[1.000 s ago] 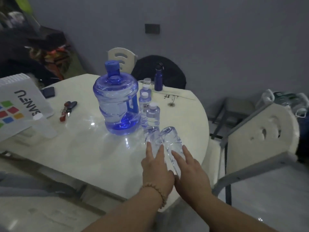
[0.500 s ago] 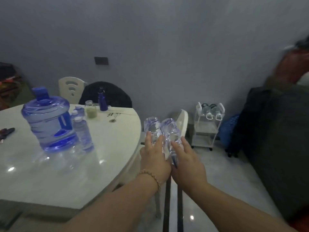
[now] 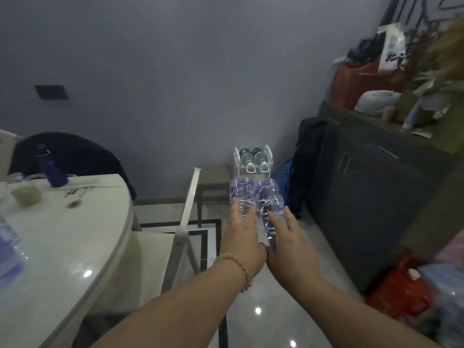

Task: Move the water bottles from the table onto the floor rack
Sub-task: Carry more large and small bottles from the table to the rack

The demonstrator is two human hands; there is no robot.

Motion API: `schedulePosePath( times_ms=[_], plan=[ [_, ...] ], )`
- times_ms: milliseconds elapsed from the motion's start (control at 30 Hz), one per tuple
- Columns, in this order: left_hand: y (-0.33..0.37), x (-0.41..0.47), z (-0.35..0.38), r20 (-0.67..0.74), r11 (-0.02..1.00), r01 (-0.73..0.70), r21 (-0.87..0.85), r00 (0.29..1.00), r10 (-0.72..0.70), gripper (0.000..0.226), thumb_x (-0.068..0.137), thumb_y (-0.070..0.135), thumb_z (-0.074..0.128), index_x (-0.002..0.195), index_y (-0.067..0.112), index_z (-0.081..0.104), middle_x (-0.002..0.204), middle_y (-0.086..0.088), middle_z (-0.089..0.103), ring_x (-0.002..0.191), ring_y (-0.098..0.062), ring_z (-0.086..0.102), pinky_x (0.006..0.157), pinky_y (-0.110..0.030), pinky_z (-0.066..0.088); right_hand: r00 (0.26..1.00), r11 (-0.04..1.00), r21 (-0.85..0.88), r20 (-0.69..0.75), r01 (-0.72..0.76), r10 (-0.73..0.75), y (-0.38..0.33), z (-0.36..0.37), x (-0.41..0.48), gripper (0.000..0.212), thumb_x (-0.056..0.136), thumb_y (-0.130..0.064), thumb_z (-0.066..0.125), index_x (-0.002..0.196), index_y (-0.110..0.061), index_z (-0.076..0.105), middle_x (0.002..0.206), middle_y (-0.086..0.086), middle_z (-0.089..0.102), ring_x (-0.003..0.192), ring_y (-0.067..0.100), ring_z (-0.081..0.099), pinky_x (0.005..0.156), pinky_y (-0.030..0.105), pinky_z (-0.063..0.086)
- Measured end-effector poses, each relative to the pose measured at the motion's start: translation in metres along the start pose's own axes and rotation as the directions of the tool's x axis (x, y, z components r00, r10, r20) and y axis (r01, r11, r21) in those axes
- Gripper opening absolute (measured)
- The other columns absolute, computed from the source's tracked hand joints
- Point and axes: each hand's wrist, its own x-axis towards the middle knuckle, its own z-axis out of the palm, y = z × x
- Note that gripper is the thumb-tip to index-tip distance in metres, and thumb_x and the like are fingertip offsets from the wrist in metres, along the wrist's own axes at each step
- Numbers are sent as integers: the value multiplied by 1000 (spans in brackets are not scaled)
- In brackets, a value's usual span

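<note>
Two clear water bottles lie side by side in the air in front of me, bases pointing away. My left hand [image 3: 242,237] grips the left bottle [image 3: 241,194] and my right hand [image 3: 291,243] grips the right bottle [image 3: 270,197]. The hands touch at the wrists, out over the floor to the right of the white round table [image 3: 75,247]. The white floor rack [image 3: 252,162] stands against the far wall just beyond the bottles, with two bottles lying on its top tier. More clear bottles [image 3: 7,244] remain at the table's left edge.
A white chair [image 3: 185,222] stands between the table and me, a brown stool [image 3: 216,179] beside the rack. A dark cabinet [image 3: 371,197] with clutter on top runs along the right; a black bag [image 3: 307,156] leans on it. A dark blue flask [image 3: 51,169] stands on the table.
Both hands have carried the two bottles off the table and rightward over the floor. My view has swung right, so the rack now sits straight ahead and closer.
</note>
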Motion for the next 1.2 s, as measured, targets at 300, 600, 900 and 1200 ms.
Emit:
schedulePosePath(
  times_ms=[300,600,900,1200],
  plan=[
    [-23,159,80,99,1000,7,-5,995,-6,84,74,13,70,141,38,26,154,14,-5,133,-23,24,102,-29,32,997,997,-23,34,-72,73,64,58,151,71,84,-29,64,143,-34,25,158,-6,5,131,21,36,94,36,45],
    [-49,323,157,209,996,82,37,974,-88,85,74,10,69,140,42,24,153,16,-5,137,-26,17,106,-36,30,984,990,-41,112,-135,139,124,117,310,75,80,-27,65,141,-39,24,157,-4,12,125,23,41,85,34,46],
    [-94,430,270,211,961,271,56,937,-276,87,72,11,67,141,42,23,152,21,-9,131,-25,26,103,-33,36,948,996,-52,309,-70,83,219,202,431,77,82,-29,63,144,-40,18,158,-8,3,129,19,35,91,31,43],
    [-159,509,353,245,905,418,80,872,-425,84,75,15,66,143,37,23,153,20,-8,132,-19,23,99,-24,30,878,998,-60,477,-22,48,276,301,512,73,87,-35,58,145,-38,15,158,-8,-2,129,18,33,93,29,44]
  ],
)
